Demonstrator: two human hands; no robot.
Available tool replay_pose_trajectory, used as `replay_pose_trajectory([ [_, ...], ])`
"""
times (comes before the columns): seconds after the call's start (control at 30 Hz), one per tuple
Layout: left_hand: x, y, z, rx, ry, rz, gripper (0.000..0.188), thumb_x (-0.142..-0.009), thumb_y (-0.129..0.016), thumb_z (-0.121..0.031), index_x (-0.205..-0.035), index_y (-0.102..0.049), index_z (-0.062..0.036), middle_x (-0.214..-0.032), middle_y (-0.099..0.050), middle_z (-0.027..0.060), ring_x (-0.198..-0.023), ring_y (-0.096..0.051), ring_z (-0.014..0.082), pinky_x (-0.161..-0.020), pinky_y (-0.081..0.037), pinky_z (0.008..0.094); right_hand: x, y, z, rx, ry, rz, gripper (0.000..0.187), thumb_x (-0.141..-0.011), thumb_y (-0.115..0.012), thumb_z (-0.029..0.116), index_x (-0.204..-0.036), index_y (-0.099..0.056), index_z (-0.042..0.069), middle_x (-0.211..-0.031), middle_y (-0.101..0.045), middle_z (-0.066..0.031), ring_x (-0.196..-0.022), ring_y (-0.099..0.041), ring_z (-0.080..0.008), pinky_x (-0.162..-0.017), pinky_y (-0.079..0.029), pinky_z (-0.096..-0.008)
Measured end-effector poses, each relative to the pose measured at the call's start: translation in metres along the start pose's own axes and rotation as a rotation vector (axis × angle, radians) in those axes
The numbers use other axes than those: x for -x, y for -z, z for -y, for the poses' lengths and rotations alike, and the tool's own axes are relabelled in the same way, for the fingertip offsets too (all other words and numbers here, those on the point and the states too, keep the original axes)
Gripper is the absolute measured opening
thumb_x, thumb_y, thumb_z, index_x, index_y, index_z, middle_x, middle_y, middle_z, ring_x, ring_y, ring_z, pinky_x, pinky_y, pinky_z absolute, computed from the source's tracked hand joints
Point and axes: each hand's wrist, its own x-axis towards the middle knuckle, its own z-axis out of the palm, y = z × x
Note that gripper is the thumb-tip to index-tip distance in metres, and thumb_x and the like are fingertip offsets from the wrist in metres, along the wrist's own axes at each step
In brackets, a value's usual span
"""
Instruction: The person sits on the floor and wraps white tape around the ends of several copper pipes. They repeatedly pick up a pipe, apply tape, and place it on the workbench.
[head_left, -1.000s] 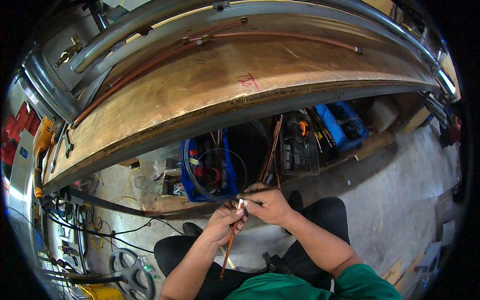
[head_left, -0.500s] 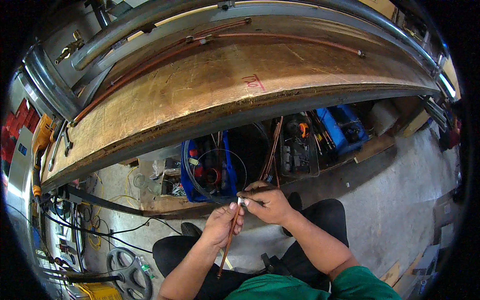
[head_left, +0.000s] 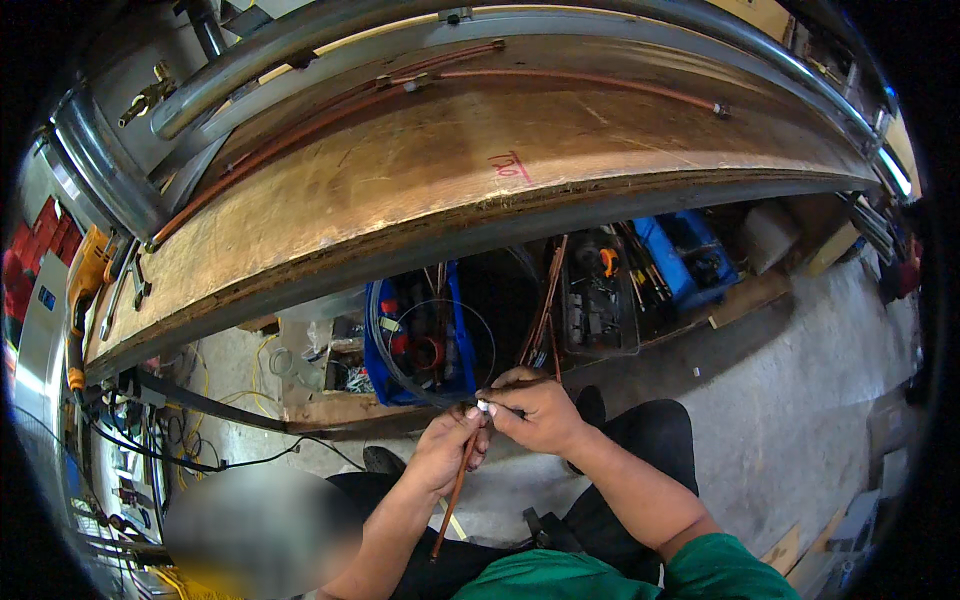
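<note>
In front of my lap, my left hand (head_left: 450, 445) is closed around a thin copper tube (head_left: 455, 503), whose free end slants down toward my thigh. A small whitish metal fitting (head_left: 484, 406) sits at the tube's upper end. The thumb and fingers of my right hand (head_left: 545, 418) pinch this fitting, close beside the left fingertips. My fingers partly hide the joint between tube and fitting.
Ahead is a wooden workbench (head_left: 400, 180) bearing long copper tubes (head_left: 580, 82), wrenches (head_left: 139, 282) and an orange power tool (head_left: 92, 265). Below it stand a blue bin (head_left: 380, 378), a clear bin (head_left: 603, 346) and another blue bin (head_left: 655, 262). A black cable (head_left: 250, 462) crosses at left.
My right fingers have shifted slightly around the fitting, and the tube's lower end has swung a little left. A blurred patch now covers the handwheel at lower left.
</note>
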Motion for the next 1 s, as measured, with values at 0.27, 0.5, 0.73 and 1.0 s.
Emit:
replay_pose_trajectory([
  [0.27,0.004,0.004,-0.005,-0.013,0.03,0.045,0.034,-0.103,-0.048,-0.038,-0.088,-0.052,-0.0082,-0.059,-0.049,0.0015,-0.045,-0.039,0.0088,-0.041,-0.031,0.0229,-0.004,-0.001,0.007,0.036,0.103,-0.007,0.023,-0.087,-0.066,0.018,-0.105,-0.072,0.004,-0.086,-0.071,-0.0142,-0.084,-0.067,-0.0312,-0.071,-0.053,-0.0383],
  [0.5,0.006,0.0,-0.01,-0.022,0.027,0.028,0.037,-0.103,-0.045,-0.037,-0.081,-0.052,-0.0076,-0.054,-0.046,0.0038,-0.04,-0.039,0.0115,-0.038,-0.029,0.0256,-0.001,0.002,0.008,0.023,0.024,0.036,0.024,-0.083,-0.069,0.011,-0.106,-0.073,0.003,-0.091,-0.072,-0.0139,-0.09,-0.067,-0.0288,-0.078,-0.054,-0.0356],
  [0.73,0.008,0.003,-0.006,-0.021,-0.04,0.079,0.03,-0.1,-0.052,-0.036,-0.09,-0.054,-0.0078,-0.056,-0.048,0.0028,-0.041,-0.039,0.0101,-0.039,-0.031,0.0237,-0.003,0.006,0.017,0.074,0.101,0.023,0.03,-0.078,-0.076,0.014,-0.106,-0.073,0.004,-0.091,-0.072,-0.0126,-0.09,-0.068,-0.0291,-0.079,-0.055,-0.0353],
  [1.0,0.009,-0.002,-0.01,-0.048,0.004,0.088,0.039,-0.104,-0.041,-0.041,-0.086,-0.052,-0.0081,-0.051,-0.043,0.0025,-0.036,-0.034,0.0115,-0.037,-0.029,0.0258,-0.006,0.009,0.013,0.027,0.116,0.051,0.029,-0.08,-0.076,0.017,-0.106,-0.074,0.006,-0.09,-0.072,-0.0108,-0.091,-0.067,-0.0284,-0.08,-0.054,-0.0354],
])
